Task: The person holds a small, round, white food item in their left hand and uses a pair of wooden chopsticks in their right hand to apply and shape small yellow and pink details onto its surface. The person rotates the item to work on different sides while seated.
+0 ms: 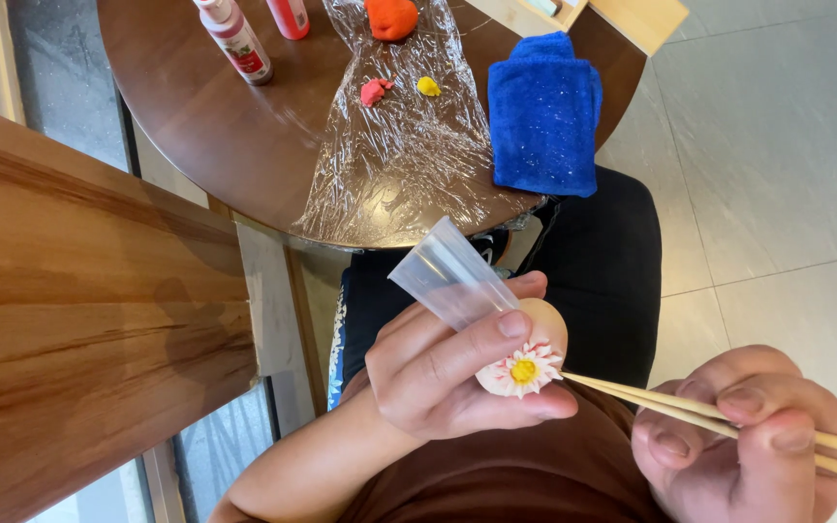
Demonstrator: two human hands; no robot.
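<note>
My left hand (448,373) grips a clear plastic tube (449,276) and a pale egg-shaped piece (544,324) with a small clay flower (523,370), white-pink petals around a yellow centre. My right hand (748,436) holds a pair of thin wooden sticks (651,397) whose tips touch the flower's right edge. Both hands hover over my lap, below the round table's edge.
A round brown table (215,116) carries a crumpled clear plastic sheet (399,155) with orange (391,17), red (374,91) and yellow (428,86) clay lumps, a folded blue cloth (544,116) and two bottles (234,39). A wooden ledge (79,310) runs along the left.
</note>
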